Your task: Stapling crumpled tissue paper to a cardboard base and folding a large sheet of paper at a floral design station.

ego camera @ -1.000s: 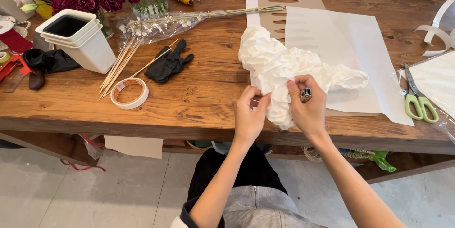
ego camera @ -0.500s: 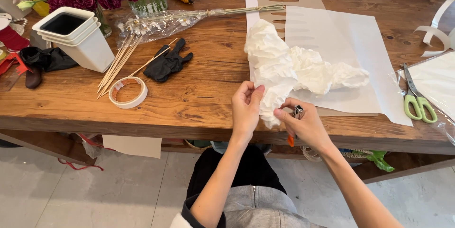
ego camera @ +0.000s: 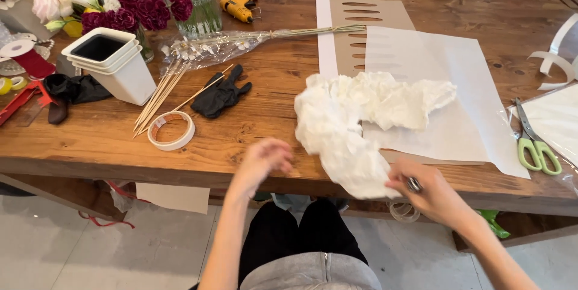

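A crumpled white sheet of tissue paper (ego camera: 361, 115) lies across the front of the wooden table (ego camera: 271, 139), trailing over its near edge. My right hand (ego camera: 424, 190) grips its lower corner just below the table edge. My left hand (ego camera: 262, 160) is blurred, empty, fingers loosely apart, off the paper to its left at the table edge. Flat white paper (ego camera: 439, 79) and a brown cut-out sheet (ego camera: 367, 19) lie beneath the crumpled sheet.
Tape roll (ego camera: 171, 129), black glove (ego camera: 221, 94), wooden skewers (ego camera: 158, 98), stacked white pots (ego camera: 111, 64), wrapped dried stems (ego camera: 241, 42), flowers (ego camera: 126, 7) and a yellow glue gun (ego camera: 239, 6) sit to the left. Green-handled scissors (ego camera: 536, 145) lie at the right.
My left hand let go of the paper and swung left. My right hand pulled the paper's corner down and to the right, off the table edge.
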